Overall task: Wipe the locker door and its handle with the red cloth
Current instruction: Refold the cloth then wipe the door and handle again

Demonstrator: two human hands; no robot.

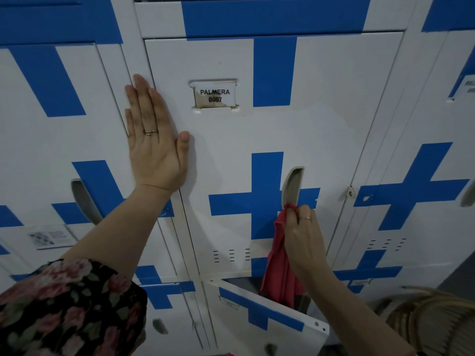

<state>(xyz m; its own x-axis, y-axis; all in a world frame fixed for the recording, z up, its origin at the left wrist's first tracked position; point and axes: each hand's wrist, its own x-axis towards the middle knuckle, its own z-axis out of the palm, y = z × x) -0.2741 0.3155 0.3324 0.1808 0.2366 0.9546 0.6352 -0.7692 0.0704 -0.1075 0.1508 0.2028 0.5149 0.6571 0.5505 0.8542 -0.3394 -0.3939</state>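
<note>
The locker door is white with blue tape crosses and a label reading PALMERA 0007. Its grey recessed handle sits right of the lower cross. My right hand pinches the red cloth and holds its top corner against the bottom end of the handle. The rest of the cloth hangs down over the locker below. My left hand presses flat, fingers straight, on the door's left edge and the frame beside it.
The locker below has its door swung ajar toward me. More white and blue lockers stand on both sides. A wicker object sits at the lower right. A padlock hasp sticks out right of the door.
</note>
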